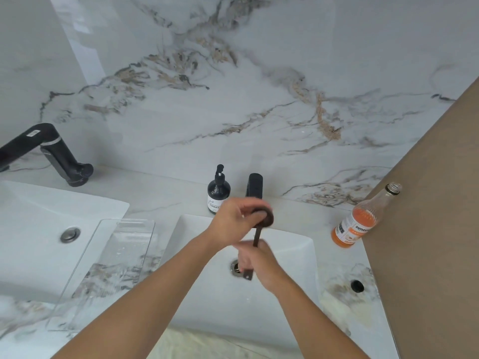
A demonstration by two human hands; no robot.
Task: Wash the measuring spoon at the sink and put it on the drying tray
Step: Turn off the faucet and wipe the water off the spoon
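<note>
A dark brown measuring spoon (259,229) stands nearly upright over the white sink (298,255), bowl end up, just below the black faucet (254,185). My right hand (259,263) grips its handle, whose tip pokes out under the hand near the drain (235,266). My left hand (233,218) wraps its fingers over the spoon's round bowl. A clear drying tray (108,270) lies on the counter between the two sinks, left of my arms. No running water is visible.
A dark pump soap bottle (218,191) stands left of the faucet. An open glass bottle of orange drink (359,221) sits at the right by a brown wall. A second sink (39,229) and black faucet (51,154) are at the left.
</note>
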